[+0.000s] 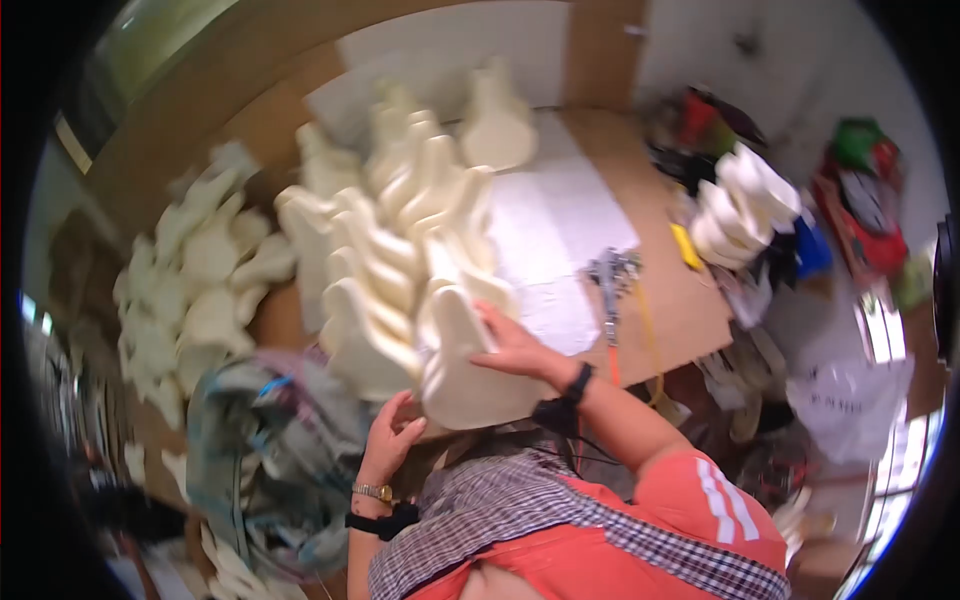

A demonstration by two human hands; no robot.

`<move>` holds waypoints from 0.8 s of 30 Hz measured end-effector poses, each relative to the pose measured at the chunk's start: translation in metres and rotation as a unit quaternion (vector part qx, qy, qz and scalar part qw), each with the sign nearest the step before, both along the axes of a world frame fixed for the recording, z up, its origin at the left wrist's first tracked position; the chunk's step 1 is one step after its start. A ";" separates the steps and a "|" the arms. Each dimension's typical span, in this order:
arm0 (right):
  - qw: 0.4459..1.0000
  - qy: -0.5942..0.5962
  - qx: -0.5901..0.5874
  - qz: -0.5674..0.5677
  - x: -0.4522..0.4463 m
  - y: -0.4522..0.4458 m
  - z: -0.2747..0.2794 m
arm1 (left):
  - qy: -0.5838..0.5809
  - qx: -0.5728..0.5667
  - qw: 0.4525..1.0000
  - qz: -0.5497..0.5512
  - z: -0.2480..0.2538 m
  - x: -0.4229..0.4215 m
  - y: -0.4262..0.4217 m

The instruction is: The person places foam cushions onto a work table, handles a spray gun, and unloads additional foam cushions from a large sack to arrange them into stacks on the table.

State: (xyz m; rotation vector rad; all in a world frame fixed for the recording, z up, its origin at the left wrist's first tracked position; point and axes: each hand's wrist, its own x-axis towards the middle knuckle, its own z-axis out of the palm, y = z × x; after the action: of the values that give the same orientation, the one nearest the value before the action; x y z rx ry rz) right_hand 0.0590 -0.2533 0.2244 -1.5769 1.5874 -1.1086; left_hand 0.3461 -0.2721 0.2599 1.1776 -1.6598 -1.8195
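Observation:
My right hand (520,347) grips a cream saddle-shaped foam piece (455,372), with its thumb across the face and its fingers at the right edge. The piece stands tilted at the front of a row of similar pieces, its broad rounded end down toward me. My left hand (388,442) is just left of that broad end, thumb and fingers apart, holding nothing. Close above it stands another foam piece (365,350) at the front of the neighbouring row. Some fingers of my right hand are partly hidden by the piece.
More foam pieces (210,260) lie heaped at the left, beside a bunched grey cloth (275,450). White paper (560,240) covers part of the table. A spray gun (608,290) with an orange hose lies to the right, near stacked white pieces (740,210).

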 end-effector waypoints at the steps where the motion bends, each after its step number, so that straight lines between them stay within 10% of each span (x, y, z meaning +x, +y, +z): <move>1: 0.993 0.097 -0.047 -0.056 -0.009 -0.007 -0.034 | -0.018 -0.019 1.000 -0.010 -0.022 -0.014 0.000; 6: 0.998 0.002 0.014 -0.068 -0.030 -0.003 -0.008 | -0.120 -0.079 0.988 -0.055 -0.115 -0.034 -0.008; 14: 0.970 0.047 0.097 -0.219 -0.098 -0.013 -0.057 | -0.039 0.218 0.974 0.044 -0.087 -0.079 -0.010; 24: 0.971 -0.152 -0.010 -0.186 -0.074 -0.060 -0.062 | -0.021 0.073 0.992 0.097 -0.062 -0.097 -0.039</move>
State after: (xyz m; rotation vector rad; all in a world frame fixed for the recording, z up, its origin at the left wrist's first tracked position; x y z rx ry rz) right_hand -0.0150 -0.3132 0.1626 -1.0756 1.6979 -1.4889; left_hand 0.2488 -0.3110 0.1981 1.3959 -1.3998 -1.8287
